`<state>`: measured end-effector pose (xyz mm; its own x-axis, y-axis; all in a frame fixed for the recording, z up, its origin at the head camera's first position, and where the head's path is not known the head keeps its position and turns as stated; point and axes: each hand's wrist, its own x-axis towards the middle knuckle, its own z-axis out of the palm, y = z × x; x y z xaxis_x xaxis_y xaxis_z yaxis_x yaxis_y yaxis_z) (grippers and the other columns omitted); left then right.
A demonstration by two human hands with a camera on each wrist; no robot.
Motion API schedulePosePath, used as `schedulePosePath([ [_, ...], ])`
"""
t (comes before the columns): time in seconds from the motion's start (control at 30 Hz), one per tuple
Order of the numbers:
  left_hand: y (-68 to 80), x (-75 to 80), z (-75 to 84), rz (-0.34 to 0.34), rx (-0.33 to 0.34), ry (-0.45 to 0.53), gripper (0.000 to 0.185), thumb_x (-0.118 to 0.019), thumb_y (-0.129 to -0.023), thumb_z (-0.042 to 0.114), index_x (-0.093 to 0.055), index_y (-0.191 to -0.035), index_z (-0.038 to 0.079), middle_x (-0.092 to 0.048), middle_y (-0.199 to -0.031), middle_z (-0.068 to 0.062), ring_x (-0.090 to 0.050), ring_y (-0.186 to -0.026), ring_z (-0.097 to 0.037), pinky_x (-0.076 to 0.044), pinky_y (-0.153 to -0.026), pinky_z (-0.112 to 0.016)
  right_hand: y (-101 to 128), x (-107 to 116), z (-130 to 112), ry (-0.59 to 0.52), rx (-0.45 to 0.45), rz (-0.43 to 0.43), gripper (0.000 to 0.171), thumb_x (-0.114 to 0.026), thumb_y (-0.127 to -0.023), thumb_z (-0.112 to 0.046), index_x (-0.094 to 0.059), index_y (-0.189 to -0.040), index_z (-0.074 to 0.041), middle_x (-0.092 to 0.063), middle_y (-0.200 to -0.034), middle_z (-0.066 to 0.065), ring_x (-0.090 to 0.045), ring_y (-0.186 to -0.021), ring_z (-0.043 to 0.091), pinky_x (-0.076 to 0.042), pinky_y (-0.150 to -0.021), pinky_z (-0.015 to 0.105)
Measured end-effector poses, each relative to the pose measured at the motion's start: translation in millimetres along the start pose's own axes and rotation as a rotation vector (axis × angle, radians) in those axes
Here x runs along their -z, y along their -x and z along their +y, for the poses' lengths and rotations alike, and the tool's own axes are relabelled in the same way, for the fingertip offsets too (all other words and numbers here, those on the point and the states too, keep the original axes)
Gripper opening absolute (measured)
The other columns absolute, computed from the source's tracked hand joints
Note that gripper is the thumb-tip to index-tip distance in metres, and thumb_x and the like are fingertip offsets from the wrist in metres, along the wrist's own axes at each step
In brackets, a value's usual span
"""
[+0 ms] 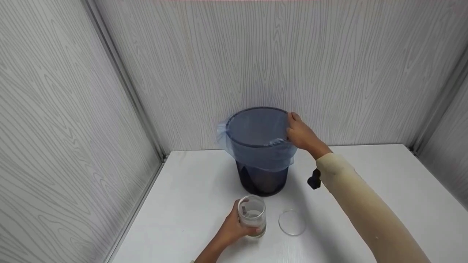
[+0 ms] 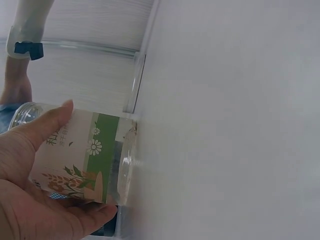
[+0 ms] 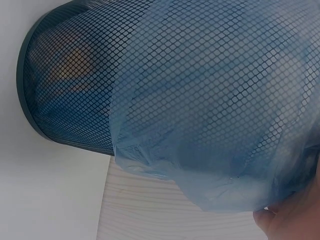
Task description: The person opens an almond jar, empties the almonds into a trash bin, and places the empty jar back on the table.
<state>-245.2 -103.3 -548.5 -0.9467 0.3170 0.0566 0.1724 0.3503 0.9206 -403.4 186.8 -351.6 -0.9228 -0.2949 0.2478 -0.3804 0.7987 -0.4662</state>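
Observation:
My left hand (image 1: 231,229) grips a clear jar (image 1: 252,215) low on the table, its open mouth facing up. In the left wrist view a label with a green band and flowers (image 2: 95,147) wraps the jar; my thumb lies along one side and my fingers on the other. A dark mesh wastebasket (image 3: 75,85) stands behind the jar, lined with a thin blue plastic bag (image 1: 256,157) folded over its rim. My right hand (image 1: 301,135) pinches the bag at the basket's right rim. Beside the jar a round clear lid (image 1: 292,223) lies flat.
The white table (image 1: 193,193) meets grained panel walls (image 1: 204,73) at the back and both sides. The basket stands close to the back wall. A small black device (image 1: 314,179) sits at the right sleeve (image 1: 351,193), which crosses over the table's right part.

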Motion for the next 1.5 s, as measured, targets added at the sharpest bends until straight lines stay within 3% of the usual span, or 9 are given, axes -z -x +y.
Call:
schedulePosePath([
  [0.4,-0.1,1.5,0.5,-0.024,-0.028,0.023,0.103,-0.093,-0.069,0.025,-0.032,-0.152,0.024,-0.056,-0.14,-0.005,-0.05,-0.134,-0.033,-0.028,-0.115,-0.062,1.8,-0.7,0.4,-0.024,-0.003,0.011,0.063,-0.025,-0.101,-0.012,-0.007,-0.156,0.012,-0.005,-0.165,0.029,-0.008,-0.154,0.039,-0.012,-0.124,0.049],
  [0.67,0.4,6.1,3.5,-0.076,-0.025,0.036,0.115,-0.092,-0.07,0.022,-0.021,-0.16,0.024,-0.046,-0.154,-0.004,-0.039,-0.144,-0.035,-0.026,-0.117,-0.061,1.3,-0.3,3.6,-0.032,-0.002,-0.003,0.062,-0.024,-0.102,-0.012,-0.007,-0.156,0.013,-0.005,-0.165,0.029,-0.007,-0.154,0.04,-0.012,-0.124,0.05],
  [0.97,0.2,25.2,3.1,-0.141,-0.027,-0.015,0.118,-0.092,-0.072,0.024,-0.016,-0.162,0.015,-0.044,-0.153,-0.013,-0.043,-0.139,-0.038,-0.029,-0.114,-0.064,0.0,-5.5,5.4,-0.164,0.007,0.076,0.064,-0.028,-0.099,-0.012,-0.009,-0.157,0.01,-0.007,-0.166,0.026,-0.008,-0.154,0.037,-0.011,-0.124,0.048],
  [1.33,1.6,41.9,2.6,-0.206,-0.001,-0.038,0.112,-0.091,-0.076,0.025,-0.02,-0.162,0.015,-0.046,-0.151,-0.017,-0.043,-0.14,-0.039,-0.027,-0.115,-0.064,-0.7,-3.8,5.7,-0.195,0.009,0.087,0.064,-0.032,-0.1,-0.011,-0.012,-0.156,0.012,-0.01,-0.165,0.029,-0.009,-0.154,0.039,-0.01,-0.124,0.049],
  [1.5,5.5,48.1,1.7,-0.217,0.061,-0.046,0.111,-0.09,-0.076,0.025,-0.021,-0.162,0.015,-0.047,-0.149,-0.019,-0.042,-0.139,-0.044,-0.03,-0.114,-0.063,0.4,-0.3,5.7,-0.219,0.023,0.054,0.061,-0.034,-0.104,-0.013,-0.013,-0.156,0.012,-0.011,-0.164,0.031,-0.01,-0.153,0.043,-0.011,-0.123,0.052],
])
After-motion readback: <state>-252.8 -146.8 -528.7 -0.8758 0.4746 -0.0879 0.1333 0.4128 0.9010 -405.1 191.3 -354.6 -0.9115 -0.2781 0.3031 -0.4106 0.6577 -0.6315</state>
